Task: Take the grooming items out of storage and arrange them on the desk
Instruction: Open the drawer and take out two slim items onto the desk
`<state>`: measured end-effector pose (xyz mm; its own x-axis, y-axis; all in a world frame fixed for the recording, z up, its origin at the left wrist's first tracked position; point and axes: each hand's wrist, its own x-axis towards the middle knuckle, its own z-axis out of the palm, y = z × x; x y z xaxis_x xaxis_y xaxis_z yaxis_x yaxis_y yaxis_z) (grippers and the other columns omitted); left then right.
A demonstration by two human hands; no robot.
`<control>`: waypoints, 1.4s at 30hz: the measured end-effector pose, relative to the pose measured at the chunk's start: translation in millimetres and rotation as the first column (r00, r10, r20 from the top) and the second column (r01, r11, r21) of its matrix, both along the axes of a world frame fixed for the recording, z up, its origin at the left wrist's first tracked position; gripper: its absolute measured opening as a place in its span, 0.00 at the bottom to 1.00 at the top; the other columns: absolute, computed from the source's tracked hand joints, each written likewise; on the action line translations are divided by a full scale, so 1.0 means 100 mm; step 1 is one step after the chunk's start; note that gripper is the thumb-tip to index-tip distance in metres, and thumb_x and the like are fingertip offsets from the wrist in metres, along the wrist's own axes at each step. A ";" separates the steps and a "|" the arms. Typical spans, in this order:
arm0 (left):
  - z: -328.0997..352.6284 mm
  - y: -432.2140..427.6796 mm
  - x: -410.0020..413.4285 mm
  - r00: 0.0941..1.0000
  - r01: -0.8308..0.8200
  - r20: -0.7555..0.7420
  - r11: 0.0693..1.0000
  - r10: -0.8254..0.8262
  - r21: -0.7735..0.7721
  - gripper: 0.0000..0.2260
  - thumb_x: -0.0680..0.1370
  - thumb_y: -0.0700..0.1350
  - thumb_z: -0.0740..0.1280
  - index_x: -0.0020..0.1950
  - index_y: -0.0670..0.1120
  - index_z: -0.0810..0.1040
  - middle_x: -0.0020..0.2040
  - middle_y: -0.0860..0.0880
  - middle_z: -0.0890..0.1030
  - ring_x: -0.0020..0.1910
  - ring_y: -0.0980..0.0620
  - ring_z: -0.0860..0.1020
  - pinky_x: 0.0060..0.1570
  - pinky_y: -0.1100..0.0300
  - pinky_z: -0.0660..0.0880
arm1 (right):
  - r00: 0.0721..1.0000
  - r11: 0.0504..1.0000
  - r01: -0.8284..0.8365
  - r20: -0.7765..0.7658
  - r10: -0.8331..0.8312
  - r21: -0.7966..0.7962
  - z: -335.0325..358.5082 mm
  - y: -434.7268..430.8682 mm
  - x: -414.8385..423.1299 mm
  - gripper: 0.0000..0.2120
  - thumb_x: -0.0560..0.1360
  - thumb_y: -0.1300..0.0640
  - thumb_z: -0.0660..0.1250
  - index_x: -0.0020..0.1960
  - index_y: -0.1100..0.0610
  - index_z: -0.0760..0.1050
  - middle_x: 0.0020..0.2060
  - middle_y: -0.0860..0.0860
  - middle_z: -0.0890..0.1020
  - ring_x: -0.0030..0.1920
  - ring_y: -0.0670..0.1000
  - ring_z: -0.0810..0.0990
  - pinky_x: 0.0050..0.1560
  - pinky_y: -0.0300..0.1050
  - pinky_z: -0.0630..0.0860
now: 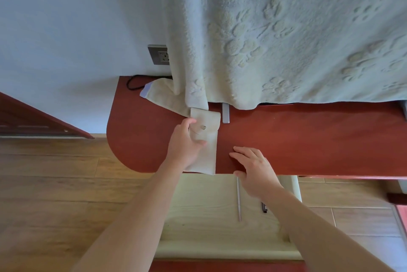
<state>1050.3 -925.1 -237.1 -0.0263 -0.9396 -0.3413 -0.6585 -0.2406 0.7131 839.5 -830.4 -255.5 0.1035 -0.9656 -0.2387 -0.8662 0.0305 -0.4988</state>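
left hand: on my feed it grips the pouch – thumb up at the flap's left edge, fingers curled across the front. Closed round the cloth, not lying flat.
right hand: flat on the desk, fingers straight and slightly spread, nothing in it. Thumb sits at the desk's front edge.
pouch: beige fabric, flap shut. Lies lengthwise on the desk under the left fingers. Its near end reaches the front edge just left of the right thumb, and a strip of bare desk separates it from the right fingertips.
snap: metal, on the flap, just beyond the left fingertips and right of the left thumb.
drawer: stands open below the desk, under the right wrist; pale wood floor.
metal rod: thin, silver, in the drawer. Starts just below the right thumb and runs toward the camera.
dark item: in the drawer, half hidden by the right forearm – possibly a pen, I can't tell.
blanket: pale, paw-print texture, hangs beyond both sets of fingers. One fold meets the pouch's far end.
silver bar: on the desk just right of the flap, beyond the right fingertips, sticking out from under the blanket.
wall socket: on the wall, well beyond the left thumb.
black cable: back-left corner of the desk, well apart from both hands.
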 end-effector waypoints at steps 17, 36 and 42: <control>0.03 0.19 -0.10 0.989 0.001 0.145 0.996 0.013 -0.094 0.30 0.75 0.49 0.74 0.74 0.51 0.66 0.65 0.47 0.69 0.63 0.49 0.71 0.55 0.62 0.66 | 1.000 0.999 -0.003 -0.005 0.003 0.032 0.09 -0.01 0.02 0.25 0.76 0.54 0.67 0.72 0.47 0.68 0.72 0.39 0.65 0.72 0.45 0.58 0.72 0.44 0.57; -0.03 1.43 -0.73 0.996 0.088 0.004 0.979 -0.088 -0.182 0.17 0.75 0.45 0.74 0.62 0.47 0.78 0.45 0.56 0.77 0.43 0.59 0.76 0.47 0.63 0.76 | 0.929 0.948 0.316 0.189 -0.319 0.048 0.27 0.70 -0.34 0.18 0.74 0.53 0.69 0.64 0.50 0.75 0.57 0.42 0.78 0.59 0.44 0.75 0.58 0.40 0.73; -0.47 1.62 -0.87 0.990 0.121 0.080 0.993 -0.120 -0.008 0.16 0.77 0.47 0.71 0.64 0.45 0.78 0.44 0.54 0.77 0.44 0.56 0.77 0.50 0.65 0.73 | 0.920 0.917 0.355 0.108 -0.377 0.184 -0.05 0.90 -0.43 0.20 0.75 0.48 0.67 0.66 0.49 0.72 0.55 0.42 0.77 0.55 0.45 0.76 0.53 0.39 0.72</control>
